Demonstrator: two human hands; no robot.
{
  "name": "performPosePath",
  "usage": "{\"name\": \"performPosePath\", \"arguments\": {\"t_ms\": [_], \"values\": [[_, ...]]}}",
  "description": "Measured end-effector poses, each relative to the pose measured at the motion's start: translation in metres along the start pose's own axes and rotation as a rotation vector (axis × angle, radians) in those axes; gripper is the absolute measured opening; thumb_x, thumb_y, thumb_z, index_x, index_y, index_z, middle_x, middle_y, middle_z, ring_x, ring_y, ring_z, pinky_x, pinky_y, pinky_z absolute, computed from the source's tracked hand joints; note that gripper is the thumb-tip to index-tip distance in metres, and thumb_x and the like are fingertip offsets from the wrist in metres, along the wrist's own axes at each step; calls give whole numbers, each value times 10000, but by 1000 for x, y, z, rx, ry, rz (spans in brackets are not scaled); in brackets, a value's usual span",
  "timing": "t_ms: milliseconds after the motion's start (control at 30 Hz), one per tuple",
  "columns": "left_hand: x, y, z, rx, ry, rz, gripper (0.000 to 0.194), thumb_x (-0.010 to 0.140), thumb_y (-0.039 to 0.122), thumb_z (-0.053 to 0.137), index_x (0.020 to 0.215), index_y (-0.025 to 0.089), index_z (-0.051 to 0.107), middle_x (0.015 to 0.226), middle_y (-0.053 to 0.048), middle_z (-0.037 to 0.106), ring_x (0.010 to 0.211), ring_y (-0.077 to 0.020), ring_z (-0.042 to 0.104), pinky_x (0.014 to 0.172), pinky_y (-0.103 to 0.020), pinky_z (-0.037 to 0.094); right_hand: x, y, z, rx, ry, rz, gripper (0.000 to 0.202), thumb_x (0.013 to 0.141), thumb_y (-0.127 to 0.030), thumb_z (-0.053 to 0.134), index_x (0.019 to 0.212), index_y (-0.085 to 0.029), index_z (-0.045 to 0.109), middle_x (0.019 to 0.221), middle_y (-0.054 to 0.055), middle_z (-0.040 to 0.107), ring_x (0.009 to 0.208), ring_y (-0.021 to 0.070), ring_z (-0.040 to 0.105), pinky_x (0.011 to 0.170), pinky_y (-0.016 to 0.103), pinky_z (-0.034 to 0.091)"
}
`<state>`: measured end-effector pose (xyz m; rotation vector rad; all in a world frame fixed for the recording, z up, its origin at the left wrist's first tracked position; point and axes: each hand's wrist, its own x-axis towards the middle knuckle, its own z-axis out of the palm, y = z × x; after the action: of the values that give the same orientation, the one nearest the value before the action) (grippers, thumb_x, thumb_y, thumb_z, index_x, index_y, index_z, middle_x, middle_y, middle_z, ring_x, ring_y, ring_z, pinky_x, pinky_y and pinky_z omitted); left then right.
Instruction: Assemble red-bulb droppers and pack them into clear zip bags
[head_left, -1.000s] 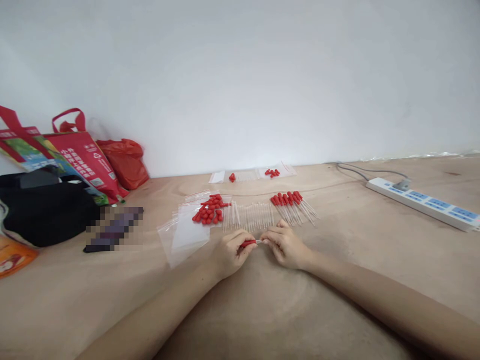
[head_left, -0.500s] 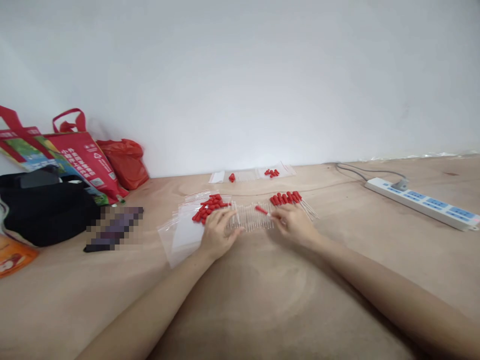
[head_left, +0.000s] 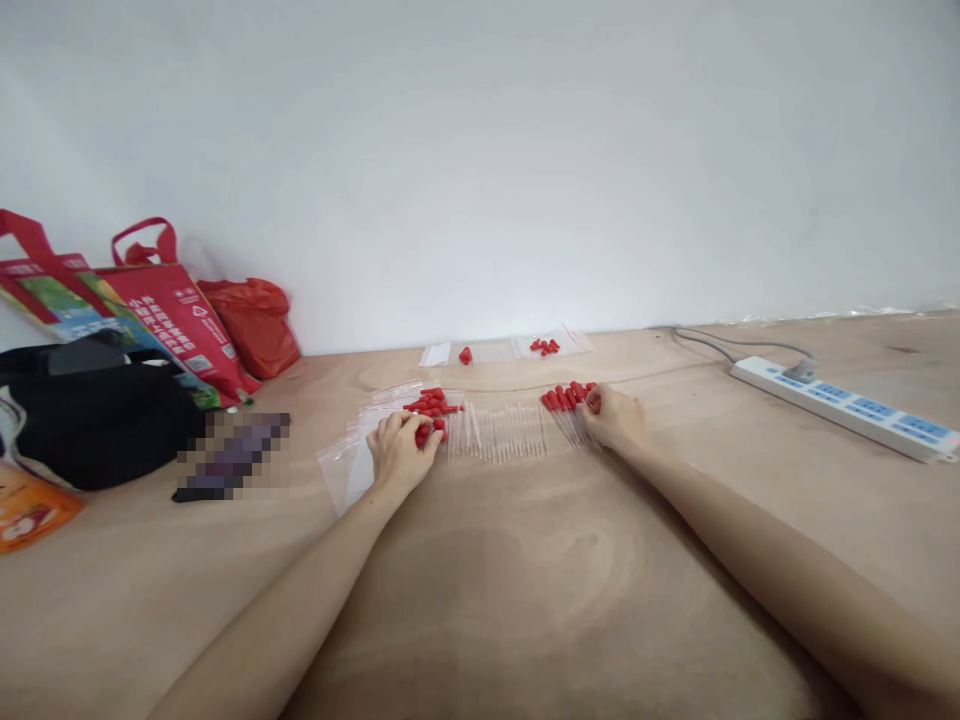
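Note:
My left hand (head_left: 403, 452) is over a pile of red rubber bulbs (head_left: 431, 402) on clear zip bags (head_left: 341, 475). Its thumb and fingers curl in around a red bulb (head_left: 439, 428). To its right, a row of thin clear glass tubes (head_left: 506, 435) lies side by side on the wooden table. My right hand (head_left: 616, 418) is at the right end of a second row, where red bulbs sit on tubes as droppers (head_left: 562, 398). Its thumb and forefinger are pinched on a dropper there, which the fingers partly hide.
Nearer the wall lie clear bags (head_left: 495, 351) with a few red bulbs (head_left: 545, 347). A white power strip (head_left: 847, 405) with a plugged-in cable is at the right. On the left are a blurred-out phone-like object (head_left: 236, 460), a black bag (head_left: 105, 425), and red bags (head_left: 255, 325).
My right hand has carried a red-bulbed dropper rightward to the bulbed row. My left hand has moved left from the glass tubes to the red bulb pile.

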<state>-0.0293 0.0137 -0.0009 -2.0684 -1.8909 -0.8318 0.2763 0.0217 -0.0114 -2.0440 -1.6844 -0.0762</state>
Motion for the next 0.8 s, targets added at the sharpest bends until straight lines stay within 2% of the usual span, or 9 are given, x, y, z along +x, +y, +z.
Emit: {"name": "performPosePath", "arguments": {"t_ms": [167, 300, 500, 800], "values": [[1, 2, 1, 13, 27, 58, 225, 738, 380, 559, 892, 237, 640, 940, -50, 559, 951, -236, 470, 791, -374, 311, -2, -19, -7, 3, -10, -81, 227, 784, -356, 427, 790, -184, 573, 817, 49, 646, 786, 188, 557, 688, 296, 289], [6, 3, 4, 60, 38, 148, 240, 790, 342, 499, 979, 269, 628, 999, -59, 557, 966, -246, 450, 784, -392, 292, -9, -45, -9, -38, -98, -186, 270, 782, -358, 418, 692, -194, 612, 794, 66, 649, 800, 196, 549, 730, 324, 291], [9, 0, 8, 32, 41, 188, 144, 780, 291, 523, 803, 250, 659, 941, -58, 571, 924, -250, 458, 746, -384, 307, -12, -64, -6, -122, -224, -123, 245, 751, -341, 459, 675, -184, 632, 749, 115, 643, 751, 234, 560, 712, 387, 315], [8, -1, 10, -102, 80, 134, 99, 765, 251, 549, 767, 205, 637, 836, -51, 571, 879, -240, 482, 757, -379, 355, -6, -74, -6, -145, -285, -28, 180, 722, -247, 467, 767, -182, 628, 835, 116, 646, 843, 248, 570, 754, 401, 304]]}}
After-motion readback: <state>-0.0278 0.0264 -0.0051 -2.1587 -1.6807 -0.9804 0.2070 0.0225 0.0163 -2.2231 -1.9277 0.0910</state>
